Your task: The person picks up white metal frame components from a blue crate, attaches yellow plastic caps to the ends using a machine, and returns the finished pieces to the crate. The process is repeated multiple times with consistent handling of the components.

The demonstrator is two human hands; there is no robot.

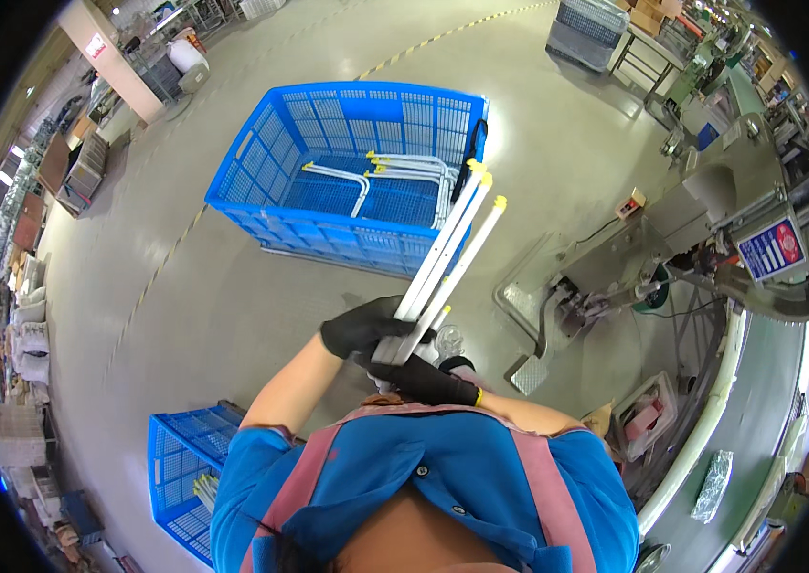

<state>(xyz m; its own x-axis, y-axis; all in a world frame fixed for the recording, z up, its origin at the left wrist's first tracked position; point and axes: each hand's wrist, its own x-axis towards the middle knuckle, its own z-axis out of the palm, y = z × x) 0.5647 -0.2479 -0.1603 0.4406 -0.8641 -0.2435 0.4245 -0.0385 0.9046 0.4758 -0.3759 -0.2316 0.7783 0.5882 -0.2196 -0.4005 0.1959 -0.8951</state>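
1. L hand [366,327], black glove: fingers wrapped round a bundle of white tubes [450,280], grasping them nr their lower end.
2. R hand [433,380], black glove, yellow at wrist: at bottom of same bundle, just below L hand; fingers partly hidden, can't tell if it grips.
3. Tubes held at a slant in front of the person's chest, upper ends leaning R; 3 long ones w/ yellow tips seen, plus 1 short yellow-tipped end nr R hand.
4. Person: blue shirt [376,468], pink straps.
5. Beyond hands: lg blue crate [328,237], mesh sides; bent white tubes [336,173] w/ yellow ends lie inside. Held tubes' upper part overlaps its R side in view.
6. Lower L: 2nd blue crate [164,468], yellow-ended pcs [204,489] in it.
7. R: metal machine [710,196]; foot pedal [529,374] on floor nr it.
8. Far R: green conveyor [758,411], clear-wrapped pkg [713,487] on top.
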